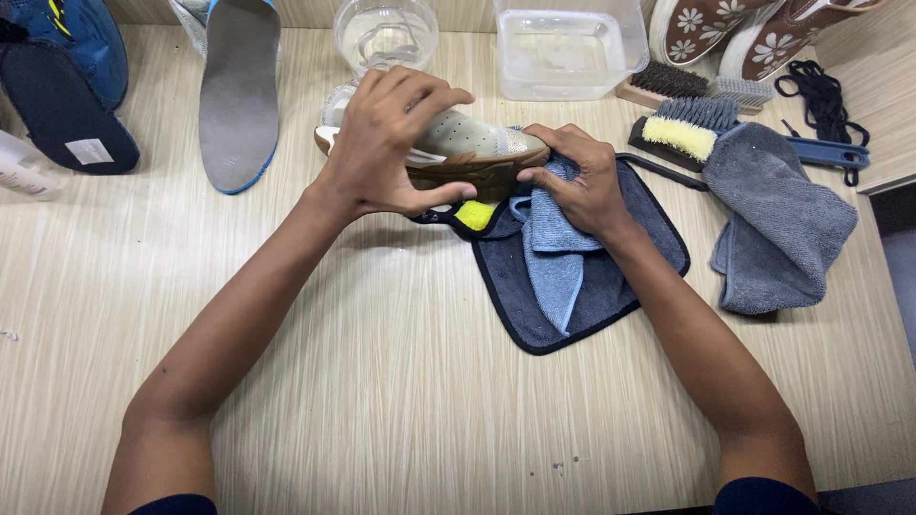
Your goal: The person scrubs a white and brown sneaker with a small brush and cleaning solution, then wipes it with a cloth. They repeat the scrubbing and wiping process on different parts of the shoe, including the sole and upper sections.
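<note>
Pale wood-grain tabletop [401, 381] carries everything in view. Near its middle, toward 12 o'clock, the left hand [386, 143] wraps a beige sneaker [468, 143] tipped on its side with the brown sole facing the person; the grip is pinching the shoe, fingers over the upper and thumb under the sole. The right hand [582, 181], at 3 o'clock of the shoe, has its grip pressed together on a light blue cloth [553, 253], holding it against the sole's toe end. Under both lies a dark blue mat [592, 305], with a yellow sponge [474, 215] touching the shoe's underside.

Crowding the far edge at 12 o'clock are a clear glass bowl [385, 33] and a clear plastic tub [568, 48], just behind the shoe. At 10 o'clock lies a grey insole [237, 91], and farther left a dark insole [62, 114] beside a blue shoe [81, 38]. At 2 o'clock sit a yellow-bristled brush [682, 129], a folded grey towel [778, 224], black laces [821, 100] and a pair of brown flowered shoes [735, 29].
</note>
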